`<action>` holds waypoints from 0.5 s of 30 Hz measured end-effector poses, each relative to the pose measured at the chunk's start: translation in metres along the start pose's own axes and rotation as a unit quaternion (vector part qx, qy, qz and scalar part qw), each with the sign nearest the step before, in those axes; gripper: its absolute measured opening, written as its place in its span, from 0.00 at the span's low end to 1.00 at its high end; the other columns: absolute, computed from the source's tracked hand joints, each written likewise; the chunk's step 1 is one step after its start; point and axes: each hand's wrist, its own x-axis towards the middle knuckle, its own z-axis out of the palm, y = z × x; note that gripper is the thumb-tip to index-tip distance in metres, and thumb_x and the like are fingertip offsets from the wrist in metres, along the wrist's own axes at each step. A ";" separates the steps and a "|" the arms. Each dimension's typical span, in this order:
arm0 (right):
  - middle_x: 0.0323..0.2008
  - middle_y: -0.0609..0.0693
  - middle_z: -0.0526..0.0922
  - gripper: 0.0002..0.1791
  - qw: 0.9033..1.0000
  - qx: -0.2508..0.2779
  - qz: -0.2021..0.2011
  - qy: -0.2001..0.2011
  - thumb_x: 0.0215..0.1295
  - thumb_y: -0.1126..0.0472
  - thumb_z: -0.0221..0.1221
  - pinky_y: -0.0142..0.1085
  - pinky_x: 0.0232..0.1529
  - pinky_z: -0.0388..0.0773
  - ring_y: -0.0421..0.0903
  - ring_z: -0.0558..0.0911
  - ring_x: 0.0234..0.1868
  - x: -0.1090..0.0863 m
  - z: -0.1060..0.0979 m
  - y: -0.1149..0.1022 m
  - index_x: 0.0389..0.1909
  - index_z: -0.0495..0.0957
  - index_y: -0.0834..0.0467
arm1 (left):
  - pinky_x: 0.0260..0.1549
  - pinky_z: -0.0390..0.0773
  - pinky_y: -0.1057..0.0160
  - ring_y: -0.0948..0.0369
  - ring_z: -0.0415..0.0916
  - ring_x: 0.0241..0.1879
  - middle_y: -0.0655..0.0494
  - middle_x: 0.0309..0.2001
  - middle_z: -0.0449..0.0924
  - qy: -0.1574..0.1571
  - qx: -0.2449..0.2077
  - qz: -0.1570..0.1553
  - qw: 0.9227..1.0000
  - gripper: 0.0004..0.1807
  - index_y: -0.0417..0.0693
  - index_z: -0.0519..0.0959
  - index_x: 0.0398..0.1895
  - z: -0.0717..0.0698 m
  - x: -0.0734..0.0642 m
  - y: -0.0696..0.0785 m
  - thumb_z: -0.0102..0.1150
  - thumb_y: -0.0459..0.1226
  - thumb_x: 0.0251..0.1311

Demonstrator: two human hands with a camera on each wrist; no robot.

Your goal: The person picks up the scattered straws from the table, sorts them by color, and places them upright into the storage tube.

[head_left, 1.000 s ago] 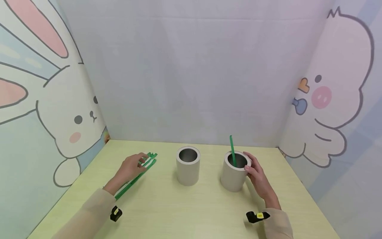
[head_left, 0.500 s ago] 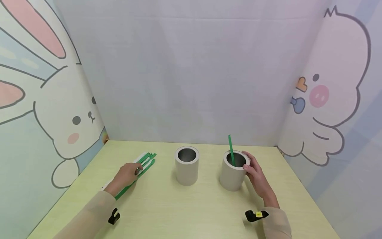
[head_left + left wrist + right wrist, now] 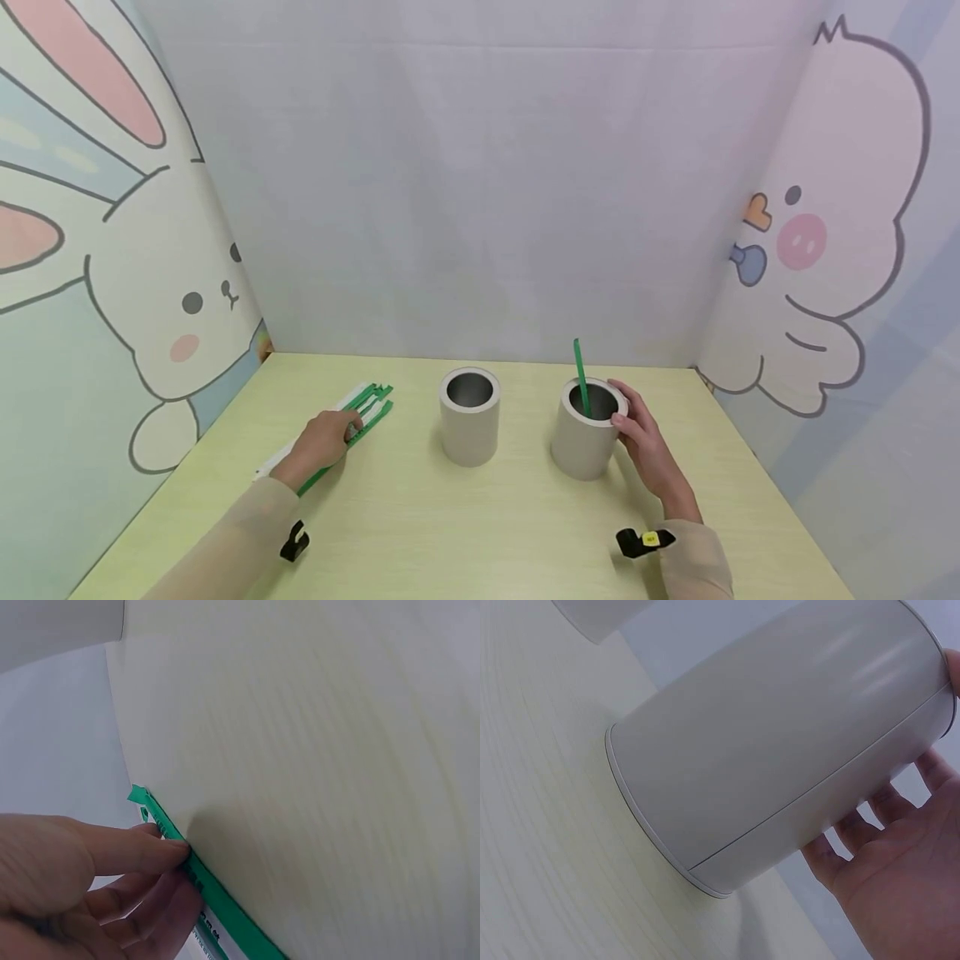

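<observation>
My left hand point(image 3: 324, 437) is low over a bundle of long, slim green-and-white wrapped packets point(image 3: 369, 409) lying slantwise on the table. In the left wrist view, thumb and fingers pinch one printed green packet point(image 3: 232, 919) near its end; the fingers hide part of the bundle. My right hand point(image 3: 647, 442) grips a grey-white cylindrical canister point(image 3: 581, 450) from its right side, thumb at the rim. Its fingers point(image 3: 885, 806) curve along the wall in the right wrist view. A slim green packet point(image 3: 581, 367) stands tilted inside this dark-lined canister, its upper part sticking out.
A second grey-white canister point(image 3: 470, 433) stands upright between the hands, its dark inside visible. The light wood-look table point(image 3: 480, 533) meets a pale cloth wall point(image 3: 480, 208) at the back. Cartoon-printed side walls point(image 3: 180, 275) flank it.
My left hand has come down and slightly back along the packets, and its fingers have closed on one. The right hand and both canisters stay in place; the view shifted slightly.
</observation>
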 end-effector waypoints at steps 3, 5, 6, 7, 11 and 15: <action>0.73 0.47 0.65 0.31 1.000 0.001 -0.001 -0.001 0.85 0.58 0.44 0.24 0.64 0.72 0.36 0.71 0.68 0.000 -0.001 0.001 0.84 0.51 0.55 | 0.31 0.75 0.58 0.58 0.70 0.29 0.53 0.31 0.80 0.001 -0.007 -0.001 1.000 0.16 0.39 0.85 0.48 0.000 -0.001 -0.001 0.56 0.18 0.64; 0.74 0.48 0.65 0.32 1.000 0.000 -0.001 -0.003 0.86 0.58 0.43 0.24 0.64 0.72 0.36 0.71 0.68 0.000 -0.001 0.002 0.84 0.50 0.55 | 0.31 0.77 0.58 0.58 0.71 0.29 0.52 0.33 0.82 0.002 -0.017 0.000 1.000 0.18 0.38 0.84 0.51 -0.001 -0.001 -0.001 0.57 0.17 0.62; 0.74 0.49 0.65 0.32 1.000 -0.001 -0.002 -0.003 0.86 0.58 0.43 0.24 0.63 0.72 0.37 0.71 0.68 0.000 -0.001 0.002 0.84 0.50 0.55 | 0.31 0.78 0.58 0.59 0.72 0.30 0.52 0.33 0.83 0.008 -0.021 0.002 1.000 0.19 0.39 0.84 0.52 -0.001 -0.001 0.000 0.58 0.17 0.61; 0.74 0.49 0.65 0.31 1.000 -0.001 -0.001 -0.003 0.86 0.58 0.44 0.24 0.63 0.72 0.37 0.71 0.68 0.001 -0.001 0.002 0.84 0.50 0.54 | 0.31 0.78 0.58 0.59 0.73 0.30 0.51 0.34 0.83 0.013 -0.027 0.005 1.000 0.20 0.39 0.84 0.53 -0.003 -0.001 0.000 0.59 0.17 0.60; 0.75 0.51 0.64 0.32 1.000 -0.002 0.000 -0.001 0.85 0.57 0.44 0.24 0.63 0.72 0.37 0.71 0.68 0.001 -0.001 0.001 0.84 0.51 0.54 | 0.29 0.79 0.59 0.57 0.77 0.33 0.49 0.36 0.84 0.039 -0.063 0.024 0.997 0.23 0.39 0.83 0.58 -0.011 0.000 0.007 0.62 0.18 0.59; 0.75 0.52 0.63 0.32 1.000 -0.002 0.003 0.001 0.85 0.57 0.44 0.24 0.63 0.72 0.37 0.71 0.68 0.001 -0.001 0.000 0.84 0.50 0.54 | 0.33 0.82 0.59 0.53 0.83 0.40 0.46 0.43 0.86 0.059 -0.114 0.025 0.991 0.25 0.41 0.81 0.64 -0.023 0.003 0.020 0.63 0.21 0.63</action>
